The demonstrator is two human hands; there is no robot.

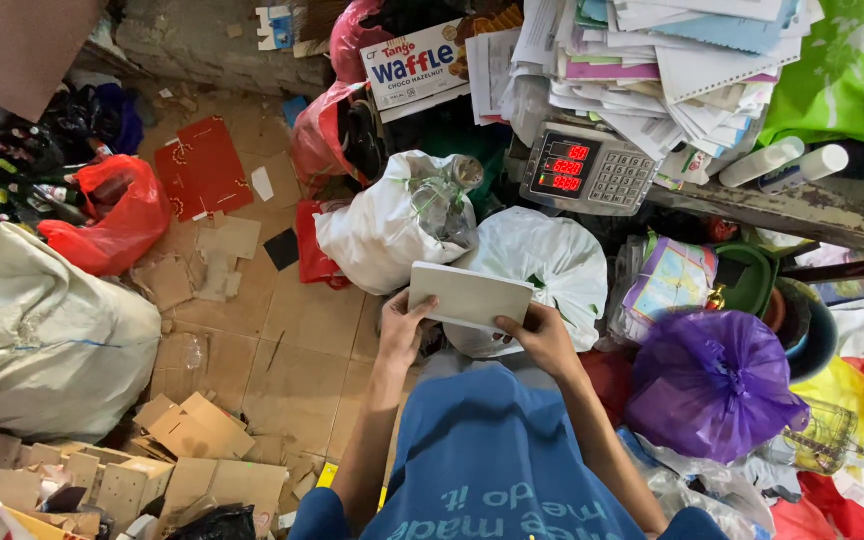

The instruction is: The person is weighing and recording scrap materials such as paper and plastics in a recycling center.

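Observation:
A flat pale grey card or board is held level in front of me by both hands. My left hand grips its left edge, my right hand grips its lower right corner. Just beyond the board sit two white plastic bags, the left one holding clear glass bottles. A weighing scale with a red lit display stands on a shelf edge above the bags. My blue shirt fills the bottom of the view.
A purple bag lies at the right, a red bag and a big white sack at the left. Torn cardboard pieces cover the tiled floor. Stacked papers and a printed wafer box sit above.

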